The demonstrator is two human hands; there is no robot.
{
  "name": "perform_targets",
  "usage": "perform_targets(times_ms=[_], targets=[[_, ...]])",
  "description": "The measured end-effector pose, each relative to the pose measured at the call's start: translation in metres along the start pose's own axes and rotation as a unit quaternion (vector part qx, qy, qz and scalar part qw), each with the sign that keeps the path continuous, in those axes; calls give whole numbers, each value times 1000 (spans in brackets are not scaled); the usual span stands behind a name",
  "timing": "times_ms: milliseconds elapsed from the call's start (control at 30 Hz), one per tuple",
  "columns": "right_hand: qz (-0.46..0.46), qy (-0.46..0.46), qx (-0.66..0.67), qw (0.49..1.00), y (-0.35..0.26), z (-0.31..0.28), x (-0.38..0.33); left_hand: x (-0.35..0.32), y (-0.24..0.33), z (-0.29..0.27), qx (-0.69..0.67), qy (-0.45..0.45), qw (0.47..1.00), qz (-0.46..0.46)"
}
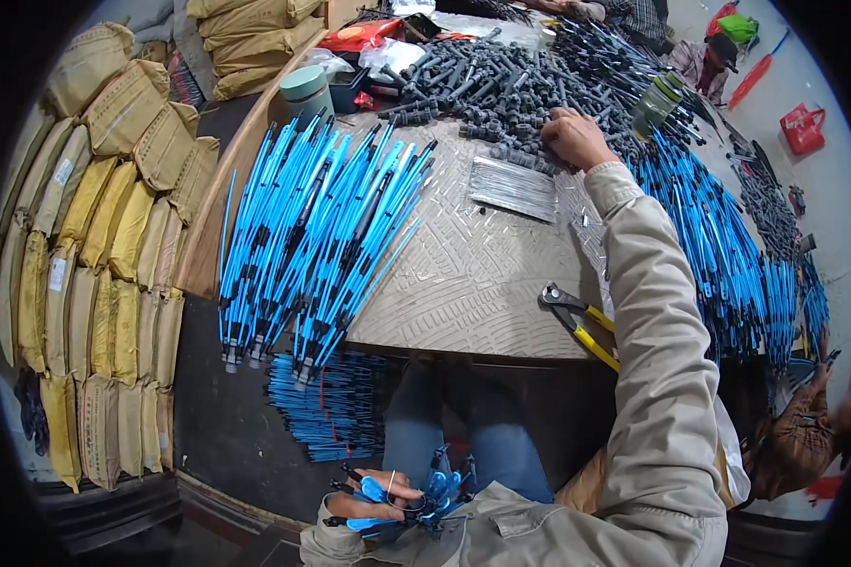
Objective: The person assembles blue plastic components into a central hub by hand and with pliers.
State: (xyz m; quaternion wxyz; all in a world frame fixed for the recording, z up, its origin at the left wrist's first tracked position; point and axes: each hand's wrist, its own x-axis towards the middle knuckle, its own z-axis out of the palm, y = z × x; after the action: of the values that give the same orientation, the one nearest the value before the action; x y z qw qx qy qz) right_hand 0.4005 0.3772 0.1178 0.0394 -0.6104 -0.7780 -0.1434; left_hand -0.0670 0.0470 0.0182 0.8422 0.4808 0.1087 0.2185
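My right hand (574,138) rests half-curled on the grey plastic connectors (501,90) far ahead, while my left hand (380,498) grips a blue-black rib assembly (425,496) in my lap

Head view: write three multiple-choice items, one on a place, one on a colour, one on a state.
1. Where do the pliers lie?
A. on the table's near edge
B. on the floor
C. on the sacks

2. What colour are their handles?
A. red
B. yellow
C. green

3. What is the left hand doing?
A. resting open
B. pressing the table
C. gripping a blue and black part

Key: 1 A, they rest on the patterned table beside the right sleeve; 2 B, both handles show yellow; 3 C, fingers close around the blue and black assembly at the lap, while the right hand reaches the grey parts pile.
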Motion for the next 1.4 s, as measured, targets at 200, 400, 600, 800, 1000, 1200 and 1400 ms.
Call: perform_targets(times_ms=[200,400,600,800,1000,1200,1400], targets=[[128,233,364,893,9,-13,-33,-12,-5,15,18,-15,1000,15],[180,209,757,592,-79,-69,-114,-18,-23,34,60,-16,995,73],[76,-13,824,561,-215,-115,-237,3,-24,61,234,32,964,123],[-57,-108,868,481,-275,-110,-303,-4,-7,112,7,177,983,51],[-172,-164,852,467,-297,-108,-326,-24,-18,124,87,220,971,16],[-205,-177,822,501,-299,-102,-338,-23,-16,140,88,249,963,56],[-43,-124,970,206,-314,-80,-384,-21,-17,148,79,259,959,88]])
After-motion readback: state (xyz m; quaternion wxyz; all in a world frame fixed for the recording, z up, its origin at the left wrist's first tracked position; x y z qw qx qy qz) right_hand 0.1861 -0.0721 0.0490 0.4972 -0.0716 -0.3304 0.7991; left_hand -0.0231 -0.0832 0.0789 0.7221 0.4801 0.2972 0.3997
